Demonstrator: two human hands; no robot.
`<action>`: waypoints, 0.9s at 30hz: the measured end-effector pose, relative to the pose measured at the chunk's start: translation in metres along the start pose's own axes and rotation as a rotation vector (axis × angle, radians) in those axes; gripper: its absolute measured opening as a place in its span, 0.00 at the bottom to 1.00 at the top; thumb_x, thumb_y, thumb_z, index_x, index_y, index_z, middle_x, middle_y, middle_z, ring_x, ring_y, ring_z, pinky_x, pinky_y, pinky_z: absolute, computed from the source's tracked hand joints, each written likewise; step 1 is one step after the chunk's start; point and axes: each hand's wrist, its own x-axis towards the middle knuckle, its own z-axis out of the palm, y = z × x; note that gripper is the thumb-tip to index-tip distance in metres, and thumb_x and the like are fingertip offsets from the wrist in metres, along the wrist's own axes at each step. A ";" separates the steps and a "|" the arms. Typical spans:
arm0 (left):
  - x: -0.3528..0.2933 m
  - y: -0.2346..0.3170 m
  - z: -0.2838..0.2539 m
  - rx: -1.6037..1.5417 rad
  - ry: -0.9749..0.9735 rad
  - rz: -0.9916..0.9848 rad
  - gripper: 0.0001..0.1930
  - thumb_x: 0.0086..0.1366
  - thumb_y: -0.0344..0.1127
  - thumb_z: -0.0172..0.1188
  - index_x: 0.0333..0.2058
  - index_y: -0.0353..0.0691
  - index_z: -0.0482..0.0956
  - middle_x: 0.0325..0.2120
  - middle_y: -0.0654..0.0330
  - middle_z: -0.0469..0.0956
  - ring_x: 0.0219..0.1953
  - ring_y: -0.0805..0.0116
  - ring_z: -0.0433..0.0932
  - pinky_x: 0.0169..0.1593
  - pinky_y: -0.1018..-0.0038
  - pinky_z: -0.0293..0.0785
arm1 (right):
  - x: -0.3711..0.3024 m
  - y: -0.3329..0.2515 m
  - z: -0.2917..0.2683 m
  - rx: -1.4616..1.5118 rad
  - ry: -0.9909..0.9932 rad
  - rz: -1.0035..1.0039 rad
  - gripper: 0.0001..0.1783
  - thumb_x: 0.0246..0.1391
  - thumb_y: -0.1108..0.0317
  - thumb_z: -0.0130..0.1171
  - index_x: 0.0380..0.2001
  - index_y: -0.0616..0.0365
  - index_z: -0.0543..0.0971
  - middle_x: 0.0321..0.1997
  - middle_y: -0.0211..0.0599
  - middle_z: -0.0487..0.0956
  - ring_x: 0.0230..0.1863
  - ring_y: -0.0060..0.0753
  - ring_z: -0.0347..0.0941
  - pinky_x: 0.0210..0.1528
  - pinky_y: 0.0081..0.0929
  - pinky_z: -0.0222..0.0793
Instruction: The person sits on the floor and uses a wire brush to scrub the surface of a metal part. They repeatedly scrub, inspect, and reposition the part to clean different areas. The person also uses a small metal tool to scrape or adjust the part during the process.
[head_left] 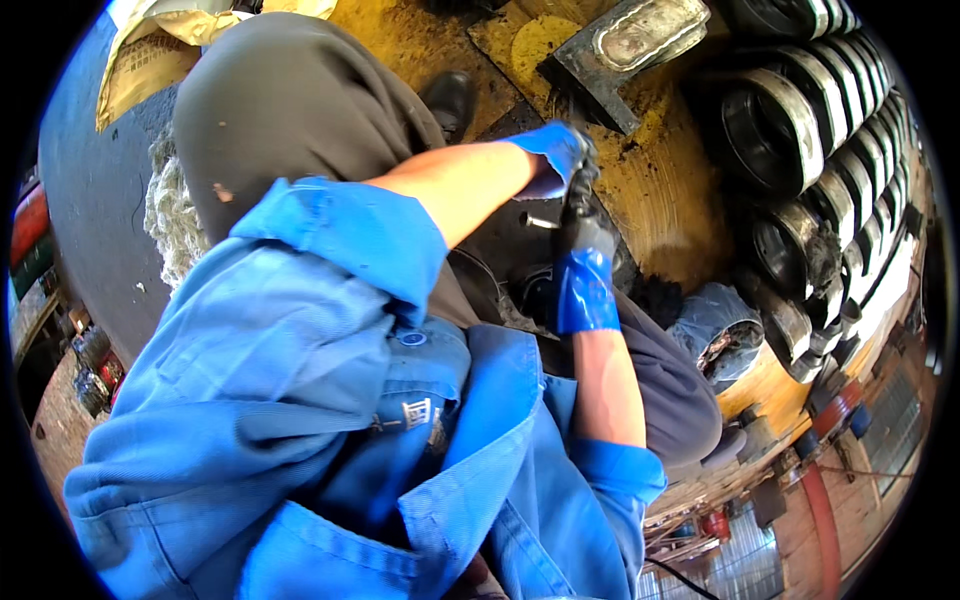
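Both my hands wear blue gloves with blackened fingers and meet just right of centre, above the gap between my knees. My right hand [586, 240] is closed, and a short shiny metal rod [540, 221] sticks out from its left side. Against its fingertips, on the far side, my left hand [566, 158] is closed too and smeared by motion. Whatever lies between its fingers is hidden. Beyond the hands, a dark metal block [640, 50] with a pale raised oval on top sits on the yellow, grease-stained surface [660, 195].
Several rows of black and silver metal rings [770, 130] are stacked at the right. A grimy plastic bag [716, 325] stands beside my right knee. White stringy rags [172, 215] lie by my left leg, with a yellow sack [150, 65] at the far left.
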 end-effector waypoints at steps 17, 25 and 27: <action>0.008 0.027 -0.006 1.006 0.141 0.193 0.16 0.62 0.23 0.54 0.49 0.32 0.78 0.40 0.46 0.84 0.41 0.50 0.83 0.45 0.63 0.80 | 0.020 0.008 -0.005 -0.001 0.330 -0.219 0.41 0.59 0.72 0.44 0.74 0.41 0.47 0.52 0.56 0.80 0.47 0.60 0.80 0.59 0.57 0.67; 0.007 0.005 0.045 0.891 0.089 0.002 0.11 0.70 0.27 0.50 0.44 0.32 0.82 0.37 0.54 0.85 0.38 0.64 0.82 0.45 0.69 0.76 | -0.020 0.025 0.015 0.136 -0.077 0.070 0.45 0.55 0.70 0.51 0.74 0.45 0.47 0.40 0.58 0.83 0.42 0.58 0.81 0.45 0.51 0.74; -0.001 -0.003 0.059 0.694 0.083 -0.011 0.12 0.72 0.29 0.49 0.44 0.28 0.80 0.37 0.47 0.84 0.37 0.59 0.82 0.44 0.67 0.78 | -0.030 0.034 0.025 0.127 0.005 0.042 0.46 0.55 0.69 0.52 0.75 0.43 0.47 0.39 0.58 0.83 0.40 0.58 0.81 0.43 0.52 0.73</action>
